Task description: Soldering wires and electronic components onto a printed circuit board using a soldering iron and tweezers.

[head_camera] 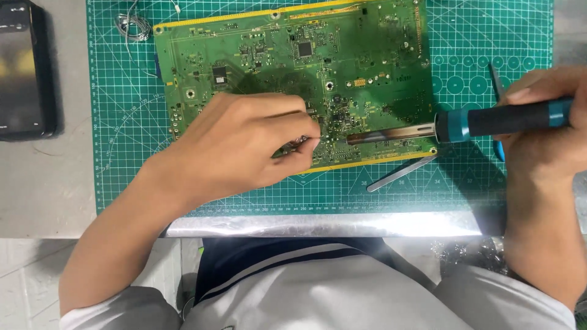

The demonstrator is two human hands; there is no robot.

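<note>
Here, at a grey workbench (pixel 49 201), I lean over a large green circuit board (pixel 287 67) that lies flat on a green gridded cutting mat (pixel 477 36), its lower yellow edge nearest me. My left hand (pixel 238 143) rests on the board's lower middle, thumb and forefinger pinched together on a thin strand of solder wire (pixel 299 142) whose end points right toward a cluster of small parts. My right hand (pixel 544 128) is closed around the black and teal handle of a soldering iron (pixel 465 124), held nearly level, its metal barrel reaching left so the tip sits just above the board, near the wire end but apart from it as far as I can tell. A pair of metal tweezers (pixel 400 173) lies on the mat just below the board's corner, a loose coil of wire (pixel 131 25) sits at the mat's upper left, and a dark phone (pixel 24 67) rests off the mat to the left. To do this well, I judge, I should brace both wrists, bring tip and wire to the same pad, and keep the hot barrel clear of my left fingertips and the neighbouring components.
</note>
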